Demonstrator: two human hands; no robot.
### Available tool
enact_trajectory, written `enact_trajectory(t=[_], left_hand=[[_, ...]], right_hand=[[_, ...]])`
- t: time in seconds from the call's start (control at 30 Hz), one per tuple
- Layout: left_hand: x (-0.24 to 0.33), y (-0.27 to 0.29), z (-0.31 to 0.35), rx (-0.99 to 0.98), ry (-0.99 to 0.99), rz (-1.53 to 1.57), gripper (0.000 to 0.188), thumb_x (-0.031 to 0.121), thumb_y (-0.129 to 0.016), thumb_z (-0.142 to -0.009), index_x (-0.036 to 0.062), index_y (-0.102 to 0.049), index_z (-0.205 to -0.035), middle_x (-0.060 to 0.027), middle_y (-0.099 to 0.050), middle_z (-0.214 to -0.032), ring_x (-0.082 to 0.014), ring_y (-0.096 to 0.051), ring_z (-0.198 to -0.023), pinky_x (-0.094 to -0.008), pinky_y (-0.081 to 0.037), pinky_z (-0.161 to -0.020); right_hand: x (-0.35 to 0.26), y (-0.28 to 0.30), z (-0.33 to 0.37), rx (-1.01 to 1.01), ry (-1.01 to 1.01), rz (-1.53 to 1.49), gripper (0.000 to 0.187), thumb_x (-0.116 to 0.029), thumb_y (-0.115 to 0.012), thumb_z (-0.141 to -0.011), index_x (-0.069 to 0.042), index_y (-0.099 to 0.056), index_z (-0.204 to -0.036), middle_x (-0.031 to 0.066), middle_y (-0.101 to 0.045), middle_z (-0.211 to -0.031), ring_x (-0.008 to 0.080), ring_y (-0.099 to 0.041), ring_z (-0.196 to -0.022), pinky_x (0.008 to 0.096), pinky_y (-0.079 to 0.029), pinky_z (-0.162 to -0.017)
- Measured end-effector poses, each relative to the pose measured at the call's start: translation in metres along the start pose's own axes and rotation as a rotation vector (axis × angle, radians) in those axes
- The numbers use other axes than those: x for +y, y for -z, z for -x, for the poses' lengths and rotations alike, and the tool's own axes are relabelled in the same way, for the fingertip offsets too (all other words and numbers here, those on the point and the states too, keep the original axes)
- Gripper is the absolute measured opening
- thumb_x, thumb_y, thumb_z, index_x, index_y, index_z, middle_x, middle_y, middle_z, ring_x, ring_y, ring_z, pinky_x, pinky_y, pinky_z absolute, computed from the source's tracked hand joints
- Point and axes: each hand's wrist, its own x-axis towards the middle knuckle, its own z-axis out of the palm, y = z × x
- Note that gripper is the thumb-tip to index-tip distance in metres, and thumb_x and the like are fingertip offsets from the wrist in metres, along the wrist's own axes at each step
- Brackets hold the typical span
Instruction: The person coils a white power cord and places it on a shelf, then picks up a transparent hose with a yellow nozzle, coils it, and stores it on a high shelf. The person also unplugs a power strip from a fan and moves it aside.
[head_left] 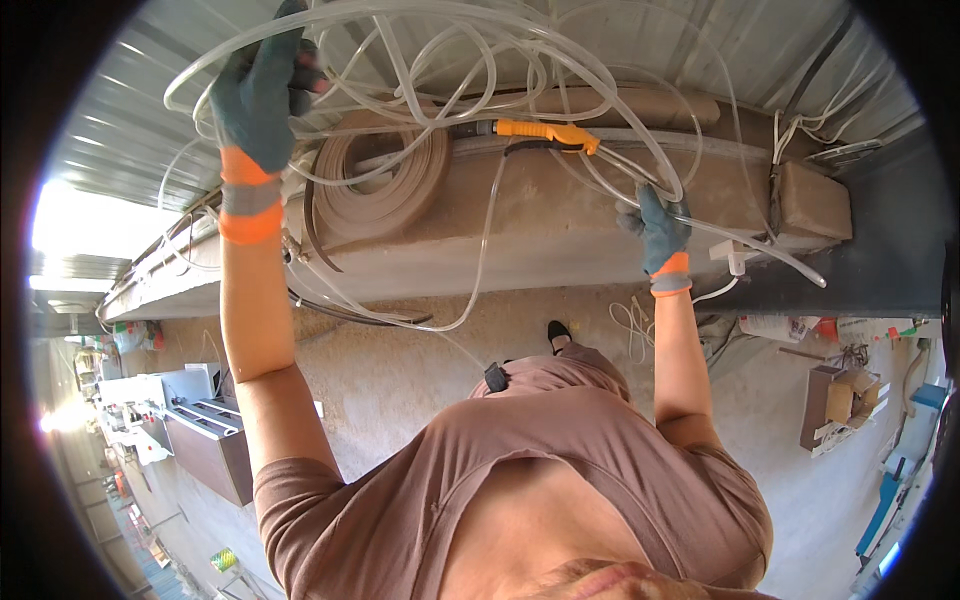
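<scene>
With both gloved hands up among the clear tubing (pixel 480 40), the tangle looks ready to get worse. On the left, the left hand (pixel 258 85) is closed round a bunch of loops held high over the ledge (pixel 560 250), and those loops sag and cross one another in every direction. If that grip slackens, I would expect the whole bundle to drop and knot. Just beside it sits the tan coil (pixel 385 185), resting on the ledge, with tube lengths draped across it; a hard pull could drag it off the edge. Further along lies the orange nozzle (pixel 545 133), tubes running over and under it, so it could be snagged and tugged loose too. On the right, the right hand (pixel 660 232) pinches a single strand that runs tight toward the white plug (pixel 735 258); too sharp a tug there might kink the tube or yank the plug.
</scene>
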Motion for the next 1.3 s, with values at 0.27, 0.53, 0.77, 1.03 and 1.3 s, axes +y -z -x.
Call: enact_trajectory(t=[0.27,0.53,0.77,1.03,1.3], left_hand=[[-0.049,0.013,-0.149,0.006,0.062,-0.077,0.035,0.039,-0.064,-0.095,0.0044,-0.066,-0.102,-0.0088,-0.065,-0.091,-0.02,-0.064,-0.062,-0.0339,-0.052,-0.054],[-0.087,0.029,-0.177,0.108,0.147,-0.111,0.039,0.04,-0.072,-0.089,0.0032,-0.066,-0.102,-0.005,-0.064,-0.088,-0.0175,-0.063,-0.071,-0.0298,-0.052,-0.061],[-0.089,0.049,-0.146,-0.369,0.078,-0.557,0.034,0.025,-0.068,-0.093,0.013,-0.063,-0.125,-0.0033,-0.066,-0.109,-0.0144,-0.061,-0.095,-0.0291,-0.049,-0.079],[-0.024,0.069,-0.042,-0.886,0.114,-0.529,0.084,-0.002,-0.069,-0.086,0.0066,-0.024,-0.157,-0.0089,-0.027,-0.161,-0.0209,-0.029,-0.145,-0.028,-0.048,-0.099],[-0.01,0.107,-0.047,-0.862,0.399,0.194,0.084,0.049,-0.071,-0.086,0.0038,-0.031,-0.145,-0.0143,-0.029,-0.149,-0.0336,-0.042,-0.13,-0.0394,-0.052,-0.096]], right_hand=[[0.024,-0.002,-0.076,-0.075,0.166,-0.037,0.024,-0.011,-0.064,-0.095,0.0,-0.063,-0.116,0.0108,-0.068,-0.102,0.0233,-0.072,-0.081,0.0335,-0.061,-0.067],[-0.023,-0.015,-0.204,-0.113,0.214,0.028,0.038,-0.029,-0.06,-0.097,-0.003,-0.061,-0.125,0.0074,-0.067,-0.105,0.0167,-0.064,-0.091,0.0282,-0.053,-0.07],[-0.044,-0.028,-0.292,0.216,0.194,0.731,0.057,-0.047,-0.055,-0.097,-0.001,-0.061,-0.129,0.0093,-0.067,-0.106,0.0227,-0.062,-0.084,0.0355,-0.053,-0.078],[-0.061,-0.026,-0.266,-0.003,-0.118,0.515,0.062,-0.051,-0.054,-0.095,-0.002,-0.056,-0.134,0.0141,-0.06,-0.131,0.0286,-0.06,-0.105,0.0399,-0.049,-0.093],[-0.056,-0.043,-0.249,0.072,-0.083,0.227,0.059,-0.049,-0.06,-0.095,-0.002,-0.057,-0.131,0.0142,-0.059,-0.119,0.0272,-0.062,-0.087,0.0466,-0.057,-0.073]])
